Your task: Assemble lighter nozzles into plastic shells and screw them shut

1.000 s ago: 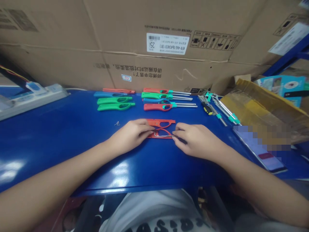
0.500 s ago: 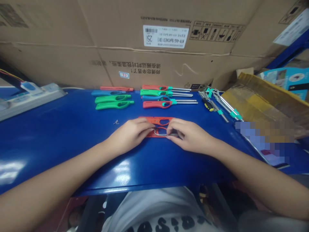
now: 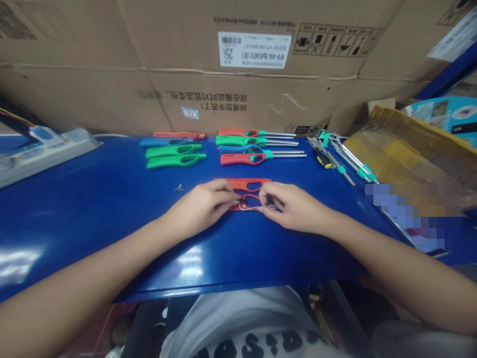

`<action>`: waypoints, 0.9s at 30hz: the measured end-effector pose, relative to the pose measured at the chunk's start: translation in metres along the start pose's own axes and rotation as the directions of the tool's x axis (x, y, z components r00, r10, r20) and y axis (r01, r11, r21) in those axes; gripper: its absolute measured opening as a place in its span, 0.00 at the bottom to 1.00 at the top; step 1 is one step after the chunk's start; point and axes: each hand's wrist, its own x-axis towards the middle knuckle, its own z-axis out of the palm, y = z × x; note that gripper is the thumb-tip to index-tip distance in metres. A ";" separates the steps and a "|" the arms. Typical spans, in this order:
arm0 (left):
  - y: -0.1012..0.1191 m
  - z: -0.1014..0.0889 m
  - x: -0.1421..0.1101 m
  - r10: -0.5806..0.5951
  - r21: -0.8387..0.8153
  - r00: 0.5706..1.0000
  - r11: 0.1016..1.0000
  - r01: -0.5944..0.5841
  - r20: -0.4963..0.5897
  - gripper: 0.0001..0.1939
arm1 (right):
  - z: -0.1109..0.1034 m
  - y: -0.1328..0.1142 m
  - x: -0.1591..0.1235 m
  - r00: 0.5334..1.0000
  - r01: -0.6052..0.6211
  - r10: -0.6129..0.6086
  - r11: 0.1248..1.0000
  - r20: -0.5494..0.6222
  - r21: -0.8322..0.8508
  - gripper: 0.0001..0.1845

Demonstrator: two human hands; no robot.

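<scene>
The left grip (image 3: 199, 211) and right grip (image 3: 294, 206) were pinched on a bent metal wire (image 3: 248, 208), which lay between them in an open red lighter casing (image 3: 244, 185) on the blue counter (image 3: 93, 233).

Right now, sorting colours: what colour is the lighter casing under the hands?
Lighter casing is orange-red; head view.

Stockroom workbench (image 3: 74, 199), stacked cardboard cartons (image 3: 149, 49)
</scene>
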 end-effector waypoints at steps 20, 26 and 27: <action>0.002 0.011 0.001 -0.073 -0.010 0.992 0.997 0.072 -0.106 0.11 | 0.005 0.004 0.000 1.000 0.020 -0.020 0.997 0.010 -0.068 0.03; 0.002 0.012 0.002 -0.060 0.002 0.986 0.998 0.061 -0.158 0.10 | 0.006 0.005 0.000 1.000 0.022 -0.021 0.996 0.006 -0.082 0.04; 0.003 0.013 0.002 -0.060 -0.002 0.985 0.998 0.060 -0.164 0.10 | 0.006 0.005 0.000 1.000 0.022 -0.021 0.996 0.007 -0.083 0.04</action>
